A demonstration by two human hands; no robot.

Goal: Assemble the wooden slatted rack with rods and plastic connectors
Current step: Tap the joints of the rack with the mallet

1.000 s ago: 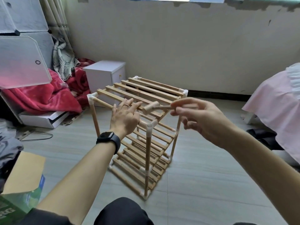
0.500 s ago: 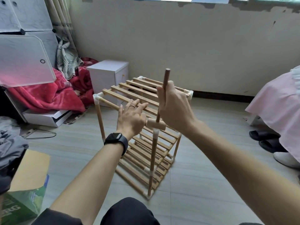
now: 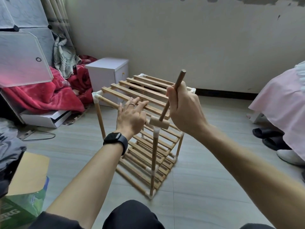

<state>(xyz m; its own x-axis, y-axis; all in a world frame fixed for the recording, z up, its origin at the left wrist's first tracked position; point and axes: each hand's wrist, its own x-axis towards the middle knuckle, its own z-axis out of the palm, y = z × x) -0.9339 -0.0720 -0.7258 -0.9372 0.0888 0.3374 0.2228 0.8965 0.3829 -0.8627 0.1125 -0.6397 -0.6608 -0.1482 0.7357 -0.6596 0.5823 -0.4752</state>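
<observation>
Head camera shows me one wooden slatted rack (image 3: pixel 143 90) standing on the tiled floor (image 3: pixel 206 171), roughly mid-floor and just in front of my knees. I count at least three slatted tiers; the lower ones overlap too much for an exact count. Four white plastic connectors show at the corners of the top tier, and three upright rods are in clear sight.

My left hand (image 3: pixel 131 116) lies flat on the top tier near its front edge, fingers straight and spread across the slats, gripping nothing. One ring (image 3: pixel 132 104) sits on a finger and one black watch (image 3: pixel 115 140) on that wrist.

My right hand (image 3: pixel 183 111) is wrapped tight around the dark handle of one small wooden mallet (image 3: pixel 159 123). The handle points up and away from me; the pale head sits on the connector (image 3: pixel 156 131) at the near top corner, touching it as far as I can tell.

Off toward the far-left corner of the floor stand one white cabinet (image 3: pixel 107 70) and a heap of red blanket (image 3: pixel 41 96). Two dark slippers (image 3: pixel 267 134) lie by the right edge.
</observation>
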